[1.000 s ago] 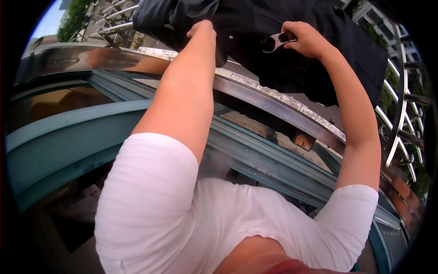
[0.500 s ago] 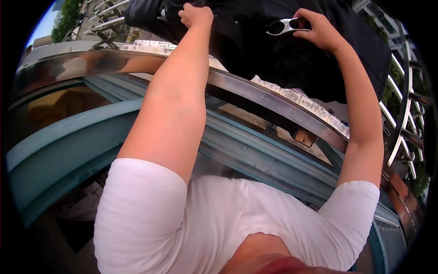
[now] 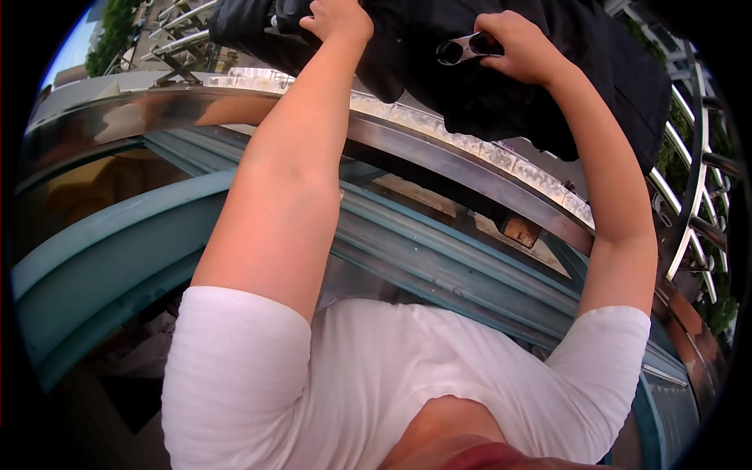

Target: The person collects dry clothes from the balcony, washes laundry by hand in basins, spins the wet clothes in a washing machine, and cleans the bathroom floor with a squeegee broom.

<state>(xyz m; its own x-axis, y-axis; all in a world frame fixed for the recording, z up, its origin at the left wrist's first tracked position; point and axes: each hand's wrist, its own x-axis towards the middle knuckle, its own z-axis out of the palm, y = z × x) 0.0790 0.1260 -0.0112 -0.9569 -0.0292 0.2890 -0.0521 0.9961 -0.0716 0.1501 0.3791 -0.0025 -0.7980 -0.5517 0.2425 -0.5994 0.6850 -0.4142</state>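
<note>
Black fabric (image 3: 501, 102), with folds and a ragged-looking lower outline, hangs beyond the window ledge at the top of the view. My left hand (image 3: 338, 19) is against the fabric near the top edge, its fingers bent and closed; what they pinch, if anything, is hidden. To the right, my right hand (image 3: 517, 47) is closed on a silver and black clip (image 3: 468, 48) with rounded loops. The clip points left, in front of the black fabric.
A shiny metal ledge (image 3: 470, 176) curves below the fabric, with teal window frame rails (image 3: 423, 243) nearer me. Metal racks stand outside at the upper left and along the right side (image 3: 695, 164). Trees and paving show far below.
My left hand has moved up along the fabric. My right hand, with the clip, rose and then shifted slightly left. The fabric's lower edge has changed shape.
</note>
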